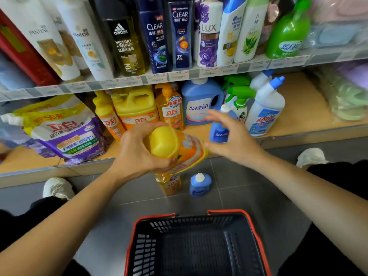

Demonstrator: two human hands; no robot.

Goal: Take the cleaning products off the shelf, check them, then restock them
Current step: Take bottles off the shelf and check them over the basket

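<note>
Where the left fingers (153,124) sit: curled tight round the orange dish-soap bottle (187,150), thumb underneath, clamped just behind its yellow cap (164,141).
Left hand (137,150): holds that bottle tilted in the air, cap towards the camera, out in front of the lower shelf (298,108).
Right fingers (217,116): spread apart and straight, gripping nothing.
Right hand (237,140): just beside the bottle's base; whether the thumb touches it, I cannot tell. It is blurred.
Behind the right hand: a small blue bottle (218,132) upright on the shelf edge.
On the floor (249,186): an orange bottle (169,185) and a blue bottle (200,185), upright, near each other, below the held one.
Nearer the camera: a dark basket (191,224) with a red rim.
Lower shelf, left to right: purple pouch (67,136), yellow jug (135,104), blue detergent jug (199,104), green spray bottle (239,100), white bottle (264,112).
</note>
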